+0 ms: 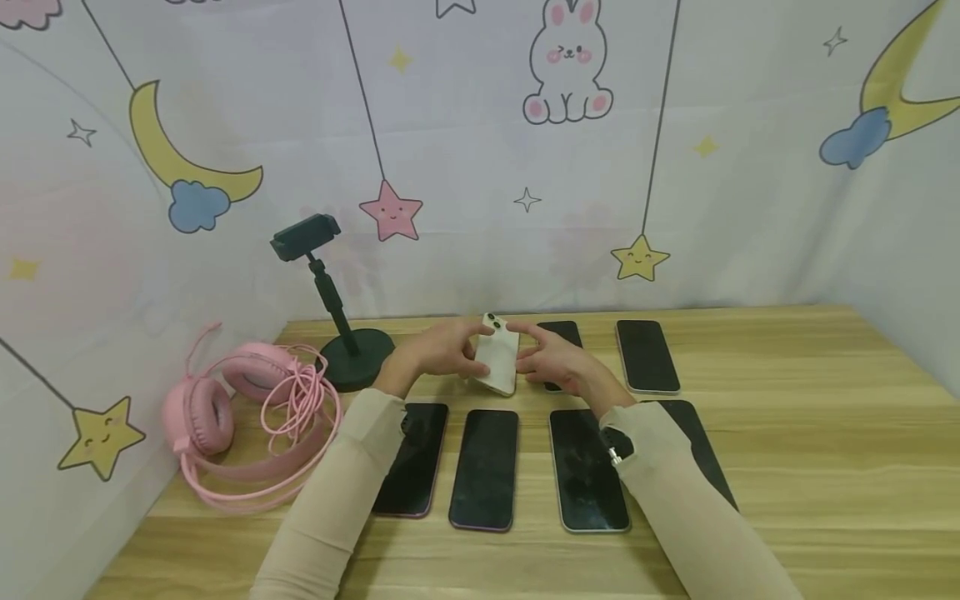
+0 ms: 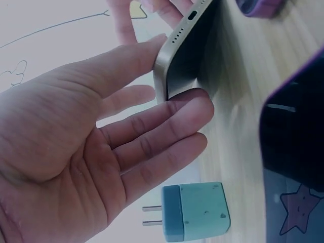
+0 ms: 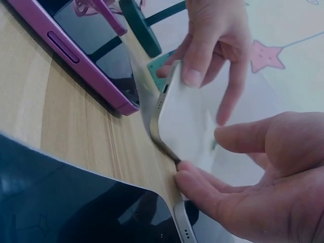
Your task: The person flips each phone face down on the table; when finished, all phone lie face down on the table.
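Note:
A white phone (image 1: 495,358) is tilted back-up over the far middle of the table, its two camera lenses at the far end. My left hand (image 1: 450,346) pinches its left side; in the left wrist view the thumb lies against the edge and fingers reach under the dark screen. My right hand (image 1: 558,358) is at its right side, with outstretched fingers (image 3: 243,136) at the far end and edge in the right wrist view. A dark-screened phone (image 1: 572,333) lies partly behind the right hand. Near the left hand stands a teal plug charger (image 2: 202,212).
Two purple-edged phones (image 1: 483,471) lie face up nearer me, with another phone (image 1: 588,475) to their right and one more (image 1: 701,446) partly under the right sleeve. A phone (image 1: 648,357) lies far right. Pink headphones (image 1: 206,417) and a dark green stand (image 1: 356,358) are left.

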### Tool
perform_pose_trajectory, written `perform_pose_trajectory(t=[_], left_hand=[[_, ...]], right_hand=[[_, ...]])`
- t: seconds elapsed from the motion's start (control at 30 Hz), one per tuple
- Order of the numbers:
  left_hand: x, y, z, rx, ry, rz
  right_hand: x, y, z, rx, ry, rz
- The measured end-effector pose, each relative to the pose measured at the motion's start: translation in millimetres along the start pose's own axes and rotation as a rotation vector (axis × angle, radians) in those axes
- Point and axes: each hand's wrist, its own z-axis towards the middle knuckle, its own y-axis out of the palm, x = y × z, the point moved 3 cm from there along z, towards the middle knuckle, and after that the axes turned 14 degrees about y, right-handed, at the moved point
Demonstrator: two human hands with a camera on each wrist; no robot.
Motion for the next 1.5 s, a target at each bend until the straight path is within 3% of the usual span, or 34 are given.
perform_pose_trajectory(t=[0.47,0.7,1.17,1.5], left_hand=[[-6.6,9.1,2.3,-0.134,-0.033,0.104],[-10.0,15.3,2.9,-0.207,-0.062,0.091],[-3.7,20.3,3.0,-0.212,-0.105,0.113],[0.8,17.1,18.1,-0.211,-0.1,0.142]], right_hand=[[0,-2,0.4,0.016,0.02,-0.049],[2,-3,1.0,0.011,0.031,-0.031],[6,-2,-6.2,0.033,-0.005,-0.132],[6,-22,-9.8,0.072,-0.054,-0.158]])
